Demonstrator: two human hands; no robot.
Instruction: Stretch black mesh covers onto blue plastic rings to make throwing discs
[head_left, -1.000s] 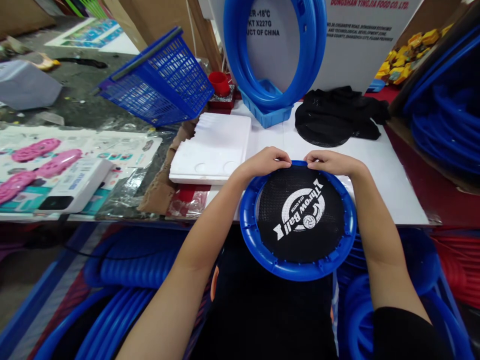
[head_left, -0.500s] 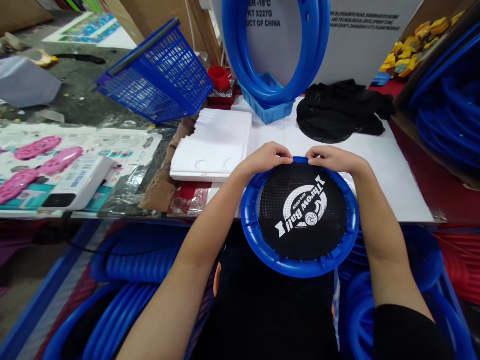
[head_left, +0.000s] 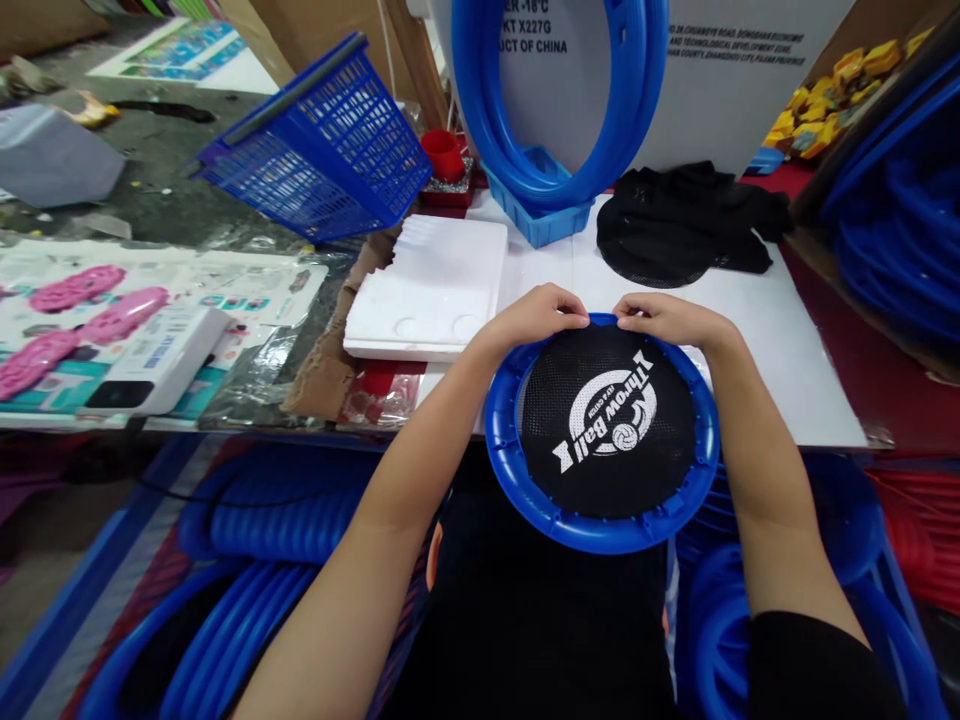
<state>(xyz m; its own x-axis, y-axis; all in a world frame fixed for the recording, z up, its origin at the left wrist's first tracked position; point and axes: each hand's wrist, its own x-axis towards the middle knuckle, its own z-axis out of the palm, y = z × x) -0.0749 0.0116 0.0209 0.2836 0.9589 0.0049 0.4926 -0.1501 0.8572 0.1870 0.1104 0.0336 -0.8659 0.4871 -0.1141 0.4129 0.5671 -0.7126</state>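
A round blue plastic ring [head_left: 517, 480] with a black mesh disc [head_left: 611, 480] inside it leans between the table edge and my body. White "Throw Ball" lettering is printed on the mesh. My left hand [head_left: 549, 312] pinches the far rim, fingers closed at the mesh edge. Just right of it, my right hand [head_left: 658, 315] pinches the same rim, with a small gap between the hands. What exactly lies under the fingertips is hidden. Beyond my right hand lies a pile of black mesh pieces [head_left: 675, 225].
Blue rings [head_left: 469, 90] stand in a light-blue tray [head_left: 547, 228] at the back. A white foam block [head_left: 442, 280] and a tilted blue basket [head_left: 322, 140] are to the left, beside a white boxy device [head_left: 161, 360]. More blue rings [head_left: 277, 520] are stacked below the table.
Both hands keep their pinch at the far rim, almost unmoved. The view has shifted very slightly.
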